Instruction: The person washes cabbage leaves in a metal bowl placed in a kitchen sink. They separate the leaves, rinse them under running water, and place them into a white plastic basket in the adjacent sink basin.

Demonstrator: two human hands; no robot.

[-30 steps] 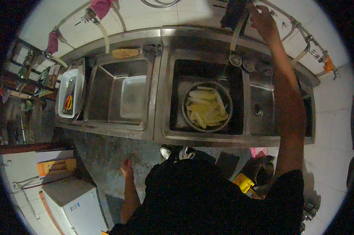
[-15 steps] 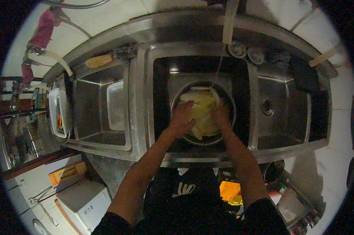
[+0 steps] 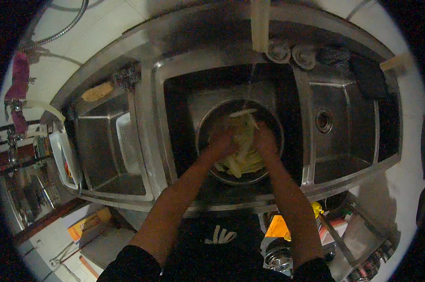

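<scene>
A round metal bowl (image 3: 204, 164) stands in the middle sink. In it lie pale yellow-green leaf pieces (image 3: 244, 162) that look like cabbage. My left hand (image 3: 222, 142) reaches into the bowl at the left of the leaves, and my right hand (image 3: 266, 140) is at their right side. Both touch the leaves, with some of them between the two hands. The fingers are dark, blurred and partly among the leaves, so their closing does not show. Above the bowl's far rim hangs a pale tap spout (image 3: 260, 28), a faint thin stream under it.
The left sink (image 3: 97, 155) holds a white perforated basket (image 3: 128, 141). Another white basket (image 3: 62, 157) stands at its outer side. The right sink (image 3: 346, 141) has a round drain (image 3: 324, 121). Along the back ledge lie a tan sponge-like pad (image 3: 97, 92) and two round scourer-like things (image 3: 292, 54).
The whole view has shifted and tilted. My hands have sunk deeper among the leaves, which are heaped differently; a pale piece now lies across the far part of the bowl.
</scene>
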